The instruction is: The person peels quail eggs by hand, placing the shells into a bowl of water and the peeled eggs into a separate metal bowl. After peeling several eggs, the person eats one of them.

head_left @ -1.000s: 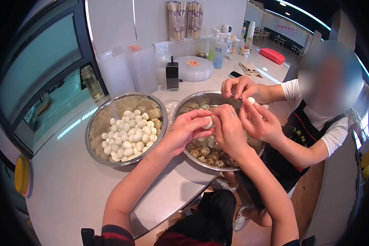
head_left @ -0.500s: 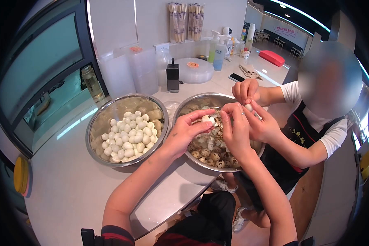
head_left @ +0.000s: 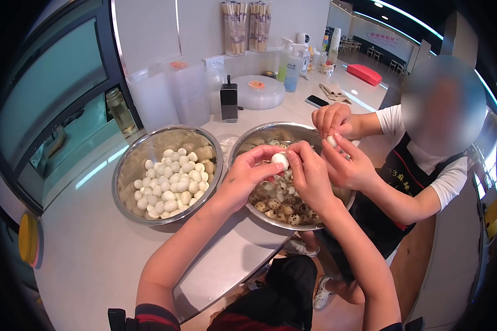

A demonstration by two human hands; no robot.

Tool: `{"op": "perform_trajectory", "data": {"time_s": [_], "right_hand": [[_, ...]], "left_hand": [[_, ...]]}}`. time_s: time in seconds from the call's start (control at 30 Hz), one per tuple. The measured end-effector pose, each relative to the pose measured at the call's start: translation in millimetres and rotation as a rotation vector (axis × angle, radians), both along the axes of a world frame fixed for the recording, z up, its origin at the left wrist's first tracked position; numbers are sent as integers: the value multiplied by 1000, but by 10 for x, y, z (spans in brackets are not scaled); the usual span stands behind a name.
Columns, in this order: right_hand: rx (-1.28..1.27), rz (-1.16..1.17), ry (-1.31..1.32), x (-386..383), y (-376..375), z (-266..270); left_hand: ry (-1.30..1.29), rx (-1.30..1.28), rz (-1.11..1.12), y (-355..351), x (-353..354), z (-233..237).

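Note:
My left hand (head_left: 252, 174) holds a white, peeled-looking quail egg (head_left: 280, 160) between thumb and fingers, over the right steel bowl (head_left: 234, 190). At the egg's right side, the bent, closed fingers of my right hand (head_left: 311, 175) touch it; any bit of shell in them is hidden. Beneath both hands, the bowl contains speckled unpeeled quail eggs (head_left: 286, 209) and broken shell pieces. To the left, another steel bowl (head_left: 123, 202) holds a heap of peeled white quail eggs (head_left: 171, 181).
Across the right bowl, a co-worker (head_left: 425, 165) holds a small white egg (head_left: 332, 141) in both hands. Behind the bowls stand a black box-shaped device (head_left: 229, 101), stacked clear lids (head_left: 259, 95) and pump bottles (head_left: 292, 71). A phone (head_left: 317, 101) lies near a cloth (head_left: 335, 92).
My right hand has moved left, bringing its fingertips against the egg. The egg has turned in my left hand and now shows a smooth white side. The co-worker's egg is more visible.

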State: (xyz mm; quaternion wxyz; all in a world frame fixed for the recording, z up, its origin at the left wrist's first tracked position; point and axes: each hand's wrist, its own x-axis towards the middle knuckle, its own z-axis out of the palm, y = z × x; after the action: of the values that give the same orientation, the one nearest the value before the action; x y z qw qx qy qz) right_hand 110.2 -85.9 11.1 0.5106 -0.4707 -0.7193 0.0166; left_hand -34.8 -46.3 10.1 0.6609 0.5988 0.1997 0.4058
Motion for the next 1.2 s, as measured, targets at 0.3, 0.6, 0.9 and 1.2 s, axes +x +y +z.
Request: {"op": "perform_trajectory", "data": {"time_s": [0.3, 0.6, 0.9, 1.2], "right_hand": [[237, -4, -124, -27, -53, 54], [409, -92, -182, 35, 46, 66], [56, -142, -268, 98, 64, -124], [-536, 47, -363, 258, 164, -363]], "left_hand": [[-127, -227, -155, 66, -21, -83], [-271, -347, -7, 82, -21, -50], [1533, 899, -181, 320, 411, -53], [1461, 741, -616, 608, 406, -265]]}}
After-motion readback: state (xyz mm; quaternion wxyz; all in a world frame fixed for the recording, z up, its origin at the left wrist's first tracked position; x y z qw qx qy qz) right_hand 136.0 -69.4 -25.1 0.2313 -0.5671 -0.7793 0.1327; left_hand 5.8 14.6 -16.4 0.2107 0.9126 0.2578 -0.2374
